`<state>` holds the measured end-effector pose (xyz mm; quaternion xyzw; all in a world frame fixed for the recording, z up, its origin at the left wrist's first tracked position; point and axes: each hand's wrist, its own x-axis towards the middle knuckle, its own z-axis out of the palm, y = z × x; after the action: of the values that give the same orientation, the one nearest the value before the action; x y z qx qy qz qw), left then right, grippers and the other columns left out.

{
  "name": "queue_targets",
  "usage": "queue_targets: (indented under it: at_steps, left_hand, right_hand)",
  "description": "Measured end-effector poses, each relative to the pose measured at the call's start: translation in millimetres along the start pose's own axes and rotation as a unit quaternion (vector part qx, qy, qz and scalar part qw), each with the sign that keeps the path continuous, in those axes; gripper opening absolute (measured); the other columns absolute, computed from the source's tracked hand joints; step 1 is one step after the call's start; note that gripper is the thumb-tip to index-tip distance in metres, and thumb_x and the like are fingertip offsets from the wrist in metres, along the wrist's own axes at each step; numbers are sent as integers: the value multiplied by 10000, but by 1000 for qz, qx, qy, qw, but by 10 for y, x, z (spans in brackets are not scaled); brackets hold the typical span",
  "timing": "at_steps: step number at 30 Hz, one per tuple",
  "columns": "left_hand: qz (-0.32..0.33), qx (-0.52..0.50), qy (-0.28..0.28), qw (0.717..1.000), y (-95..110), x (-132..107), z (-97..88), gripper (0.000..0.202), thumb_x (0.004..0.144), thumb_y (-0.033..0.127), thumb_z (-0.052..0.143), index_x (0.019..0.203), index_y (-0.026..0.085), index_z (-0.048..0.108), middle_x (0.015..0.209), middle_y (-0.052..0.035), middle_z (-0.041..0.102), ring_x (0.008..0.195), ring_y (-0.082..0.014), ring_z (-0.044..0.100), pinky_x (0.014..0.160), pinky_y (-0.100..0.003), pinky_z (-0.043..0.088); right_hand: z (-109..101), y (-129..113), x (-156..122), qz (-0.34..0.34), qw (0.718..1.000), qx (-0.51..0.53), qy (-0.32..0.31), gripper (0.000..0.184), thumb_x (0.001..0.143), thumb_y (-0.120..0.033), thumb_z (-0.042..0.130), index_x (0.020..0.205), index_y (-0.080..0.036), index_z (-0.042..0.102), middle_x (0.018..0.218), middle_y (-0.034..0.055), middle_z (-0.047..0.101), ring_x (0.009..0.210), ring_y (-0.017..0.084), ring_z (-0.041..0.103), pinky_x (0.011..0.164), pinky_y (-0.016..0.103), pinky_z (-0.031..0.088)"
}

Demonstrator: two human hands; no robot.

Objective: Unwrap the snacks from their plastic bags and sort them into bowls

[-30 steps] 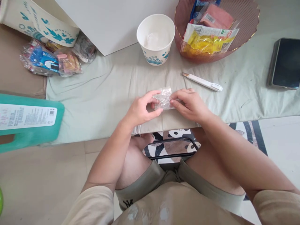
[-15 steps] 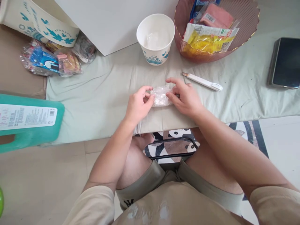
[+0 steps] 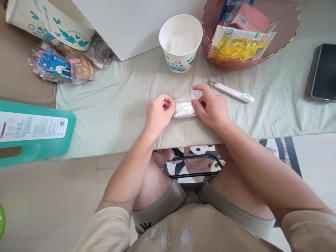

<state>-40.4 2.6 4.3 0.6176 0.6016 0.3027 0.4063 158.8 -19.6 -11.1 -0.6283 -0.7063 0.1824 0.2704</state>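
A small clear plastic packet point(image 3: 184, 107) lies on the pale green cloth point(image 3: 118, 105) near the table's front edge. My left hand point(image 3: 159, 114) pinches its left end with curled fingers. My right hand point(image 3: 211, 106) pinches its right end, thumb and fingers closed on the plastic. Both hands rest low on the cloth with the packet stretched flat between them.
A white paper cup point(image 3: 181, 42) stands behind the hands. A pink ribbed bowl point(image 3: 278, 31) of snack packets sits at the back right. A white pen-like tool point(image 3: 232, 92) lies beside my right hand. A dark tablet point(image 3: 322, 71), a teal jug point(image 3: 34, 131) and wrapped snacks point(image 3: 63, 66) lie around.
The packet was held raised and bunched between both hands; it has come down flat onto the cloth, and both hands have shifted slightly away from me.
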Motion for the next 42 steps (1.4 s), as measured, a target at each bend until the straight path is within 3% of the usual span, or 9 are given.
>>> queue_targets:
  at_steps: [6, 9, 14, 18, 21, 24, 30, 38, 42]
  left_hand:
    - [46, 70, 38, 996, -70, 17, -50, 89, 902, 160, 618, 839, 222, 607, 711, 35, 691, 605, -111, 607, 636, -267, 455]
    - [69, 82, 22, 994, -74, 14, -45, 49, 928, 205, 628, 884, 225, 627, 777, 24, 726, 631, -119, 629, 657, -269, 471]
    - [123, 135, 14, 983, -32, 6, -43, 85, 989, 290, 591, 944, 243, 646, 671, 34, 665, 604, -144, 614, 661, -288, 450]
    - [88, 93, 1, 992, 3, -15, -61, 205, 960, 361, 653, 1138, 264, 620, 642, 66, 636, 554, -129, 599, 644, -274, 461]
    - [60, 26, -40, 997, -11, -30, -75, 467, 862, 312, 746, 1280, 283, 541, 839, 55, 722, 525, -81, 572, 624, -248, 485]
    - [53, -17, -70, 996, -49, -26, -84, 521, 842, 260, 723, 1317, 290, 511, 1025, 15, 754, 509, -49, 541, 594, -236, 489]
    - [37, -15, -106, 994, -58, -5, -94, 547, 818, 277, 739, 1316, 274, 512, 786, 62, 735, 540, -88, 593, 596, -247, 493]
    - [-1, 69, -39, 997, -40, -10, -170, 178, 820, 178, 677, 960, 251, 596, 672, 58, 684, 534, -121, 569, 562, -274, 451]
    - [141, 162, 95, 972, 107, -116, -72, 102, 885, 188, 639, 975, 235, 649, 986, -29, 749, 829, -176, 682, 804, -331, 540]
  right_hand:
    - [9, 25, -8, 11, 997, -59, 38, 333, 991, -336, 497, 1267, -227, 648, 764, 34, 687, 649, 222, 568, 652, 357, 410]
    - [15, -2, -26, -66, 994, -48, 75, 301, 1005, -381, 507, 1211, -230, 666, 911, 67, 681, 841, 247, 617, 787, 400, 459]
    - [63, -45, -62, -131, 987, -89, 26, 228, 1015, -326, 527, 1018, -255, 744, 1110, 111, 674, 1022, 294, 581, 875, 462, 400]
    - [97, -19, -63, -105, 989, -101, 31, 252, 1018, -306, 513, 1031, -246, 758, 1112, 122, 674, 1027, 296, 569, 856, 451, 393]
    - [100, -6, -53, -100, 990, -100, 27, 254, 1013, -307, 514, 1050, -237, 755, 1107, 127, 673, 1031, 301, 567, 860, 449, 395]
    - [100, -8, -48, -88, 991, -100, 17, 249, 1007, -301, 519, 1068, -229, 749, 1125, 133, 671, 1043, 310, 569, 871, 454, 389]
    - [110, 12, -45, -94, 990, -106, 22, 243, 1009, -294, 519, 1072, -234, 746, 1134, 125, 679, 1051, 306, 578, 854, 445, 393]
    - [100, -8, -44, -99, 988, -114, 17, 245, 1022, -315, 528, 1077, -263, 761, 1130, 116, 687, 1068, 309, 579, 850, 452, 395]
    - [100, -12, -55, -104, 989, -109, 8, 267, 1030, -304, 505, 1094, -284, 764, 1148, 112, 684, 1087, 312, 573, 866, 462, 395]
